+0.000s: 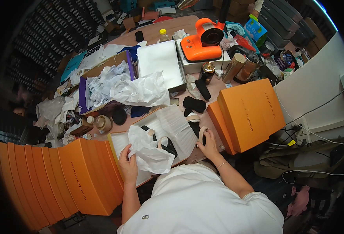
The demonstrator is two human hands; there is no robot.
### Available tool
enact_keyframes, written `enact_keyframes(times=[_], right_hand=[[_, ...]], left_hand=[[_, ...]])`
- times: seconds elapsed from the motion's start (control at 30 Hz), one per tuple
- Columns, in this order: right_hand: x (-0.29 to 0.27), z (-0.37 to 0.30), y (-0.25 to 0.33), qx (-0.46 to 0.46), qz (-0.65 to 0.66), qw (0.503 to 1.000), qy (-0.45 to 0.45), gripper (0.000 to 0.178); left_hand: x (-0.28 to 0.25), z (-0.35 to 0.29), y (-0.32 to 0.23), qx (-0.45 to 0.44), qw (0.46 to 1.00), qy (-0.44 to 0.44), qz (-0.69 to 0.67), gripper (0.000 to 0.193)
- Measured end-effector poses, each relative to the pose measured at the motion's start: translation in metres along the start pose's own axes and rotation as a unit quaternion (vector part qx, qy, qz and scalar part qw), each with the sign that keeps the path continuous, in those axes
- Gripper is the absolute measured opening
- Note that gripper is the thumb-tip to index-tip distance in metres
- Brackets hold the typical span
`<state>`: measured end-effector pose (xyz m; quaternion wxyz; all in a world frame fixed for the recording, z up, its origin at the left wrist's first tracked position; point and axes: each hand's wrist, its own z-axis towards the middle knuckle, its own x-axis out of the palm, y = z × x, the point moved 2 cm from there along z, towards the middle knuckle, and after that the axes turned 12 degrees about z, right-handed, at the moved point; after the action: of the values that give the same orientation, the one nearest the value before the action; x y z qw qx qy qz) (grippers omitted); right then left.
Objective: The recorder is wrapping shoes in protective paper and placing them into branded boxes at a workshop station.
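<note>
An open shoebox (pixel 117 140) with a white inside lies in front of me, lined with thin white sheeting (pixel 176 121). In it rests a sandal (pixel 168 146) with a black sole and beige straps, partly covered by crumpled white tissue paper (pixel 146 154). My left hand (pixel 129 163) is closed on the tissue's left edge. Just beyond the box's right side, my right hand (pixel 209 145) grips the beige strap of a second sandal (pixel 195 124); its dark sole stretches away from me, and part of it is hidden by my fingers.
Orange shoeboxes (pixel 80 175) stand in a row at the left; two more orange boxes (pixel 250 117) are stacked at the right. Behind are a purple box of crumpled paper (pixel 82 93), a white box (pixel 158 64), an orange machine (pixel 203 46), a black bottle (pixel 207 72) and black pads (pixel 194 104).
</note>
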<state>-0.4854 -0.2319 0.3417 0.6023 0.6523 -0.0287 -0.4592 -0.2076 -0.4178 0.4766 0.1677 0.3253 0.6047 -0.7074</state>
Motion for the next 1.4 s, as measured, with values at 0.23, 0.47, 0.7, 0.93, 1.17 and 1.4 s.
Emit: enact_keyframes(times=[0.23, 0.47, 0.7, 0.93, 1.17, 1.4], right_hand=[[0.0, 0.01, -0.015, 0.038, 0.039, 0.998, 0.009, 0.086], [0.034, 0.018, 0.01, 0.119, -0.138, 0.951, 0.248, 0.088], [-0.106, 0.032, 0.101, 0.159, 0.377, 0.885, 0.223, 0.068], [-0.057, 0.048, 0.183, 0.055, 0.27, 0.766, 0.58, 0.058], [0.016, 0.037, 0.115, 0.329, 0.498, 0.709, 0.376, 0.035], [0.001, -0.01, 0.105, 0.425, 0.803, 0.327, 0.26, 0.056]], left_hand=[[-0.014, -0.023, 0.006, -0.005, 0.993, 0.073, 0.091, 0.022], [0.0, -0.01, -0.003, 0.178, 0.956, -0.024, 0.23, 0.018], [-0.003, 0.014, -0.01, 0.066, 0.989, -0.024, 0.13, 0.013], [0.011, 0.023, -0.082, 0.216, 0.972, 0.092, -0.03, 0.025], [0.013, 0.013, -0.026, 0.221, 0.952, 0.113, 0.18, 0.029], [0.072, 0.0, -0.007, -0.116, 0.895, 0.15, -0.404, 0.021]])
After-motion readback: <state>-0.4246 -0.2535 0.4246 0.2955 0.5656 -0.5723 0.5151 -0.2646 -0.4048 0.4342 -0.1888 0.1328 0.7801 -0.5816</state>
